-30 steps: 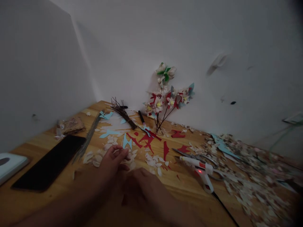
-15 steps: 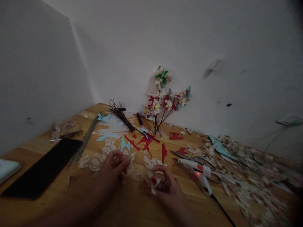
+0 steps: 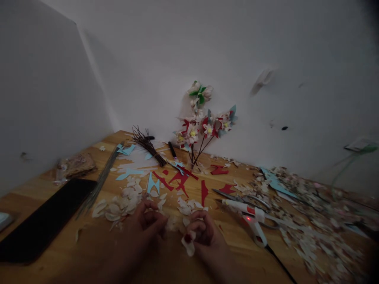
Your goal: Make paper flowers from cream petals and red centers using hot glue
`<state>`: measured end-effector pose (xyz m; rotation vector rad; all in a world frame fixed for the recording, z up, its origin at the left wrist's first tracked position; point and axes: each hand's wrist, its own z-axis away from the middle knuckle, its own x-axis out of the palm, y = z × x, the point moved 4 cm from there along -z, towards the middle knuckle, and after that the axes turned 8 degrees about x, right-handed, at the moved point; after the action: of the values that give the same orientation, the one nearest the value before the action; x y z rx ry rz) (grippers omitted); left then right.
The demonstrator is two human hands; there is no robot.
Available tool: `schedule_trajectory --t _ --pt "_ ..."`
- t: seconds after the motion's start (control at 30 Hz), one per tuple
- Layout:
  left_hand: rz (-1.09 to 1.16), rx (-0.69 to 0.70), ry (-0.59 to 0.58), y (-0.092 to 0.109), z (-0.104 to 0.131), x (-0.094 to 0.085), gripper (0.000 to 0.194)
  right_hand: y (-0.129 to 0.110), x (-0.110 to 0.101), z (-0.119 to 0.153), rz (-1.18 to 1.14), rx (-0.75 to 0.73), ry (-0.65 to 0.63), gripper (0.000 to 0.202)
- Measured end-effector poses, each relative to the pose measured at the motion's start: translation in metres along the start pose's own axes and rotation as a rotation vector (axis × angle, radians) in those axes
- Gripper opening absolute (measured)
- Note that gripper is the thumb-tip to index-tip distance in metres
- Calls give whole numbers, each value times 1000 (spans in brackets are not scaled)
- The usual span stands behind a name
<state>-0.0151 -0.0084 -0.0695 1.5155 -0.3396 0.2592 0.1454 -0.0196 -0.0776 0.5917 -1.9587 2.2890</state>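
My right hand (image 3: 207,236) is closed, its fingers pinching a small petal flower (image 3: 189,249) with pale petals and a dark red spot. To its left, my left hand (image 3: 149,225) is curled with thumb and forefinger close together; what lies between them, if anything, I cannot make out. Pale dried petals (image 3: 128,199) lie in a loose heap just beyond my left hand. Another cluster of petals (image 3: 189,206) rests past my right fingertips. Cut red paper scraps (image 3: 179,182) and a light blue scrap (image 3: 153,184) are spread farther back.
A white glue gun (image 3: 251,225) with a lit red light lies at right beside scissors (image 3: 254,200). Petal litter (image 3: 314,232) covers the right side. Flower branches (image 3: 198,132) stand at the wall. Brown twigs (image 3: 149,146), wires (image 3: 102,177) and a black slab (image 3: 50,217) are left.
The view has shifted slightly, so the left-side objects sit farther left and lower. In my right hand, the petal flower has tilted lower. My left hand has come slightly nearer the right.
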Motion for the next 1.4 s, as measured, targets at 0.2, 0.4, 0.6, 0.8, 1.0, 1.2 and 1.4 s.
schedule_trajectory --t 0.2,0.4,0.6,0.8,1.0,1.2,1.4 --pt "-235 151 -40 13 13 4 23 -15 6 16 249 -25 25 32" --pt "-508 250 -88 27 29 9 15 -23 15 26 324 -9 -51 28" --pt "-556 279 -196 27 31 13 11 -16 10 28 336 -44 -31 32" --pt "-644 270 -219 20 33 13 14 -18 14 29 355 -66 -58 28" --pt "-601 319 -244 21 35 15 17 -21 16 28 342 -64 -36 27" --pt "-558 312 -266 19 32 14 17 -16 12 27 324 -46 -34 30" --pt "-598 298 -263 11 34 14 14 -16 12 28 324 -37 -15 31"
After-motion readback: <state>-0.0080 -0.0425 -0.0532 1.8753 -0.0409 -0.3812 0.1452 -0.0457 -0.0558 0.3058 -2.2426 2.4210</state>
